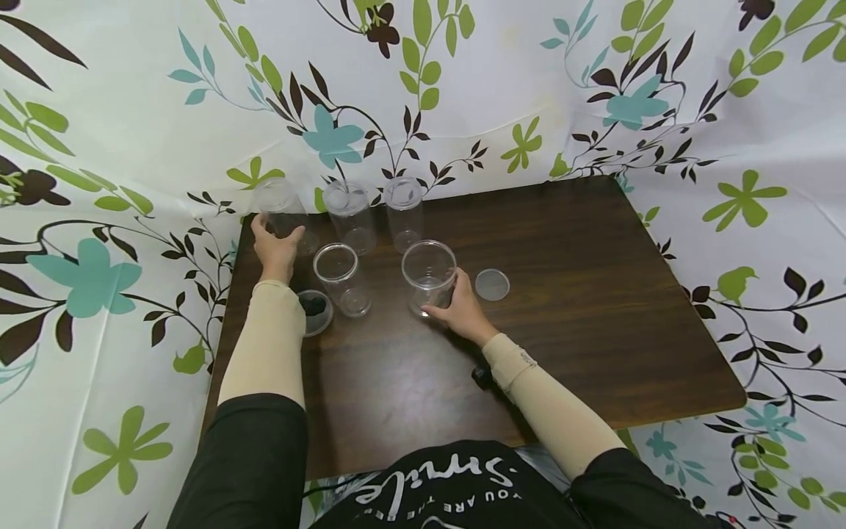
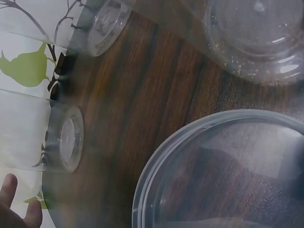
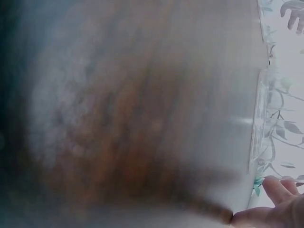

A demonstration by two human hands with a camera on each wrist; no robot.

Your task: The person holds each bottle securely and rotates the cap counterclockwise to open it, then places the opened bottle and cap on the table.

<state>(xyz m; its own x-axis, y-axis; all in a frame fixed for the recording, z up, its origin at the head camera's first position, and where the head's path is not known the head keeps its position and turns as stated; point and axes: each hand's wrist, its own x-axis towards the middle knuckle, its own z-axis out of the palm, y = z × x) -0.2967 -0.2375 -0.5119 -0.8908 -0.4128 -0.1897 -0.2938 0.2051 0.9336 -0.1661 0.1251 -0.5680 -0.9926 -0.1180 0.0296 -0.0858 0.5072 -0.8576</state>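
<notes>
My left hand [image 1: 274,250] is at the near side of a clear plastic jar [image 1: 280,202] at the back left, thumb and fingers spread around it. In the left wrist view, fingertips [image 2: 32,213] of that hand show at the lower left. My right hand [image 1: 461,308] grips a clear open-topped jar [image 1: 429,273] from its right side, thumb at the front. The right wrist view is mostly filled by a blurred transparent surface, with fingers [image 3: 278,192] at its lower right edge. Another open jar [image 1: 337,263] stands between the hands.
Two more clear jars, one [image 1: 350,217] in the middle and one [image 1: 405,213] to its right, stand along the back. A clear round lid [image 1: 319,323] lies beside the left sleeve; another lid [image 1: 492,285] is right of my right hand on the brown table [image 1: 581,308].
</notes>
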